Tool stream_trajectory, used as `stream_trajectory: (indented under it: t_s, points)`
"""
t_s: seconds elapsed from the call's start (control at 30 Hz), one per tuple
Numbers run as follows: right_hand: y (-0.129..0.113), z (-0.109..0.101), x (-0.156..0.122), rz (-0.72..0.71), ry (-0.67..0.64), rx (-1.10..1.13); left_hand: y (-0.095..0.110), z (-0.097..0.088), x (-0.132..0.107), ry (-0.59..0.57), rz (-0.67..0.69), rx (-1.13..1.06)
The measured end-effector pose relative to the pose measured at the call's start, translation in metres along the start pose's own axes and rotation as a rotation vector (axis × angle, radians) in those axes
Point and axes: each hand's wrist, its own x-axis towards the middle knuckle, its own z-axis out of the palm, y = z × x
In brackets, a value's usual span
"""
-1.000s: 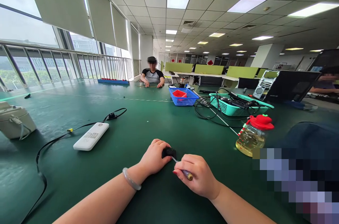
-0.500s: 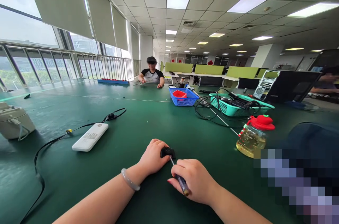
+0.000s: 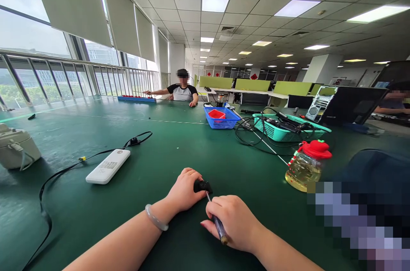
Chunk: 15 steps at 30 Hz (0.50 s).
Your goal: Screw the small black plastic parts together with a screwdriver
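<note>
My left hand (image 3: pixel 184 190) rests on the green table (image 3: pixel 179 147) with its fingers curled round a small black part (image 3: pixel 202 186), pinning it to the surface. My right hand (image 3: pixel 232 222) is closed round a thin screwdriver (image 3: pixel 217 223). The screwdriver's metal shaft slants up to the black part and its tip touches it. A pale bangle (image 3: pixel 156 218) sits on my left wrist.
A white power bank (image 3: pixel 108 166) with a black cable (image 3: pixel 64 173) lies to the left, a beige case (image 3: pixel 17 147) beyond it. At right stand a jar with a red lid (image 3: pixel 306 164), a blue basket (image 3: pixel 222 117), and a teal basket of cables (image 3: pixel 283 128). A person (image 3: pixel 182 88) sits opposite.
My right hand has drawn back toward me and turned, so the screwdriver handle now points down instead of to the right. The person opposite has stretched an arm out to the side.
</note>
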Motion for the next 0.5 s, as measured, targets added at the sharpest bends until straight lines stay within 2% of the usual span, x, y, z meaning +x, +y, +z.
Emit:
stream_trajectory:
  t_s: [0.5]
  points:
    - [0.0009, -0.0017, 0.0006, 0.016, 0.026, 0.019, -0.0012, 0.0005, -0.0007, -0.018, -0.034, 0.014]
